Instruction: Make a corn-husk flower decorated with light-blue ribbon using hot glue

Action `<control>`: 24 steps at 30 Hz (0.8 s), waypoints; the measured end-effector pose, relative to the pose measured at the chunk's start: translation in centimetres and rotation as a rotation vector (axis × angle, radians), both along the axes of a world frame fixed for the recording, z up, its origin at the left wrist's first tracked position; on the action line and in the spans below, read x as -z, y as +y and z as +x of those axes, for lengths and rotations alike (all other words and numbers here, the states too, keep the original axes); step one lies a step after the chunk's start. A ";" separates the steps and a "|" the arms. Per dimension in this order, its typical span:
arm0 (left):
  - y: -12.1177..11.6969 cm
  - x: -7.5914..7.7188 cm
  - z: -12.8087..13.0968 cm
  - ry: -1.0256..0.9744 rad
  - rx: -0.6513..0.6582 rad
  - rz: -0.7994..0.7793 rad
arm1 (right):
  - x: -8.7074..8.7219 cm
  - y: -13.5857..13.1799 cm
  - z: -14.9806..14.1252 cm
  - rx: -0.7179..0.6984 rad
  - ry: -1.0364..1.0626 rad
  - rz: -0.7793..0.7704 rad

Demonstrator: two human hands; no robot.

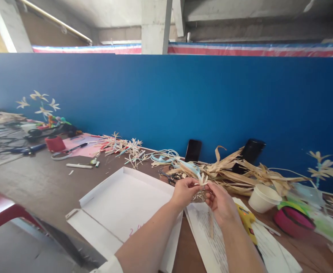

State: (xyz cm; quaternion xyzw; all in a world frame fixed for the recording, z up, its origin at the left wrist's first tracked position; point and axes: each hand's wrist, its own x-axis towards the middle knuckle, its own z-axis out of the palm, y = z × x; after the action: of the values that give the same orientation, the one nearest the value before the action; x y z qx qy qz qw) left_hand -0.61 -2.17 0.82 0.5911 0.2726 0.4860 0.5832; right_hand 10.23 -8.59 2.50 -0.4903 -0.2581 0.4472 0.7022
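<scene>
Because both of my hands meet at one small pale flower (202,179), I judge that fine control has to come from the fingertips rather than the wrists. My left hand (184,192) has its thumb and forefinger closed at the flower's left side; my right hand (221,201) pinches at its right, the other fingers curled in below. The flower sits between them, petals upward, at the far end of some printed papers (204,227) and to the right of the open white box (112,201). I would let one hand steady the base and the other handle a single petal, pressing lightly, since such thin petals look liable to crease or tear. A thin stick (211,225) shows below the right hand; I cannot tell whether the curled fingers grip it, so I would shift them gently. The yellow glue gun (246,218) lies just right of that hand and could be hot, so I would give it room. Dried husks (226,167) behind might snag the petals.
</scene>
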 end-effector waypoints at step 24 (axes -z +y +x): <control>-0.4 0.4 -0.6 0.328 -0.190 0.561 | 0.2 -0.3 0.3 0.034 0.006 -0.054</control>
State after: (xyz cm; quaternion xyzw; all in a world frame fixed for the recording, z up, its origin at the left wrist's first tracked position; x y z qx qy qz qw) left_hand -1.18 -2.56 0.39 0.7709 0.2725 0.4926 0.2980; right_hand 10.48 -8.92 2.26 -0.5119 -0.2354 0.4437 0.6969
